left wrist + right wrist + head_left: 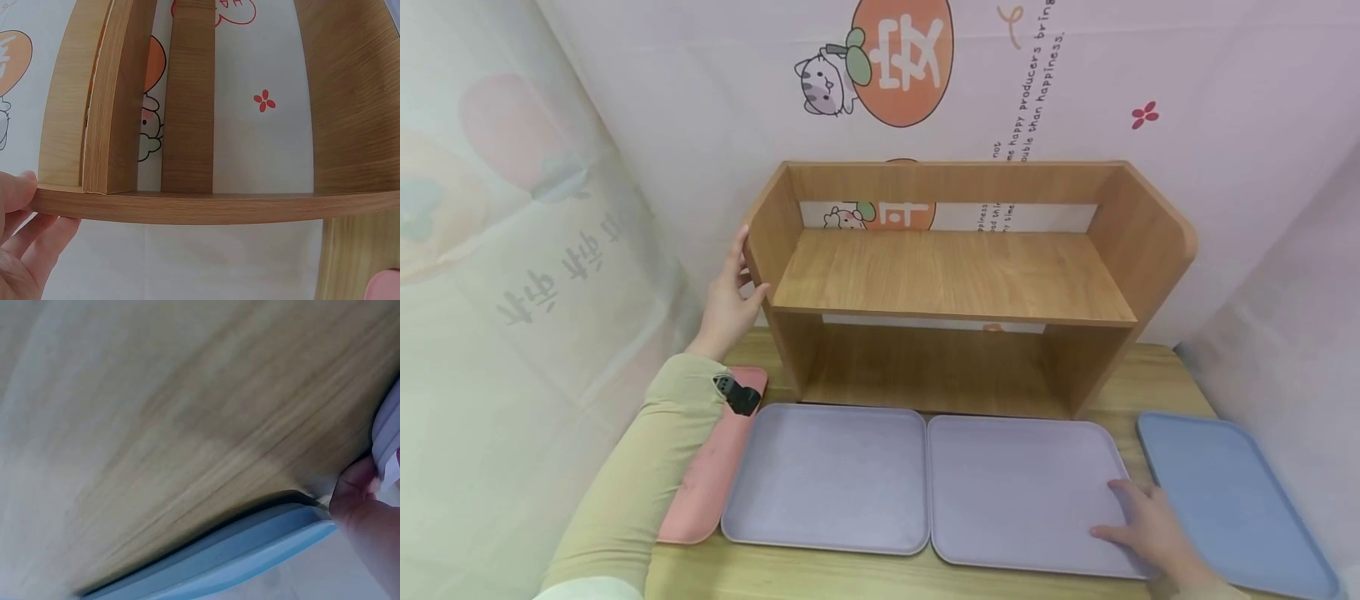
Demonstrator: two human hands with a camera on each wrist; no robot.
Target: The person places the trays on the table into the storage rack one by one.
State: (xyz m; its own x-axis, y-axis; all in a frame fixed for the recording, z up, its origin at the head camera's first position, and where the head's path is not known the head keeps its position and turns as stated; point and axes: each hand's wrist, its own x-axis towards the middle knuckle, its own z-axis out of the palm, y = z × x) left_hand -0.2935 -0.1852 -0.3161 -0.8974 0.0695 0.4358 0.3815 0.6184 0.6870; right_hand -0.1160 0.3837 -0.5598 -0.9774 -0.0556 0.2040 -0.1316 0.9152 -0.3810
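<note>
A wooden table (pixel 1157 375) carries everything here, set into a corner of pale printed backdrop. At its back edge stands a wooden shelf unit (pixel 955 275), open-fronted, with one board across the middle and two upright side panels. It looks stiff and fairly heavy for its bulk, smooth-faced, so I'd judge the side panels' edges the surest places to take hold.

Along the front edge lie four flat trays in a row. At the left corner is a pink tray (pixel 707 483), partly under the sleeve; then a left lilac tray (pixel 831 479) touching a right lilac tray (pixel 1015 487); then a blue tray (pixel 1232 492) toward the right edge. They look light, rigid and a little slick, best taken by their raised rims.

The left hand (pixel 727 302) rests against the shelf's left side panel, thumb over its front edge, fingers fairly straight behind. The right hand (pixel 1146 527) lies on the right lilac tray's near right corner; the right wrist view suggests its thumb tucked at the rim beside the blue tray.
</note>
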